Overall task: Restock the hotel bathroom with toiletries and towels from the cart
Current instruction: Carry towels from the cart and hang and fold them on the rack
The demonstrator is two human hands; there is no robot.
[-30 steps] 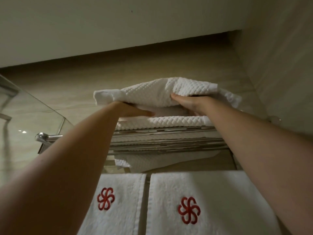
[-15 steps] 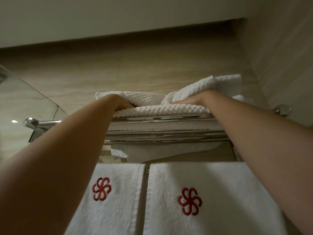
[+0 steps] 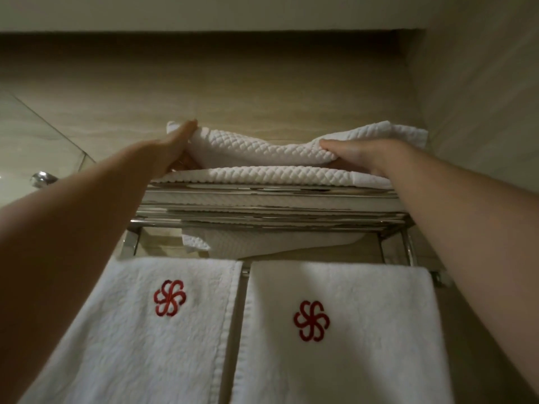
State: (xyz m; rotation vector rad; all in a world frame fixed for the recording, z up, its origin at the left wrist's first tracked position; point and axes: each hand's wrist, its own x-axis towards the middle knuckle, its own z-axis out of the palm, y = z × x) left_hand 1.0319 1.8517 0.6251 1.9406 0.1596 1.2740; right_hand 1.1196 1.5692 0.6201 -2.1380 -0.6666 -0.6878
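L hand: my L hand is flat, fingers straight, laid against the left end of the top waffle towel; touching it, not clutching.
R hand: my R hand has the towel's right front fold. Thumb at the edge, fingers tucked under & out of sight, so I read it as a grip.
Towel in hand: up on the rack shelf, lying on the lower waffle towel. Middle sags and the right corner rides up near the side wall, so not square yet.
Done, as far as seen: 2 waffle towels on the shelf. Left logo towel & right logo towel hang side by side off the rail below, red emblems out, neat.
Step now: prob. squaring the top one over the one beneath.
Left to do: flatten, align edges, let go. Toiletries & cart aren't in view, so I can't tell re those.
Under shelf: a bit of white waffle cloth shows below the bars; cloth or reflection, can't tell.
Around: glass panel on the left, chrome fitting by it, beige wall behind.
Progress guess: towel part nearly there; rest unknown.
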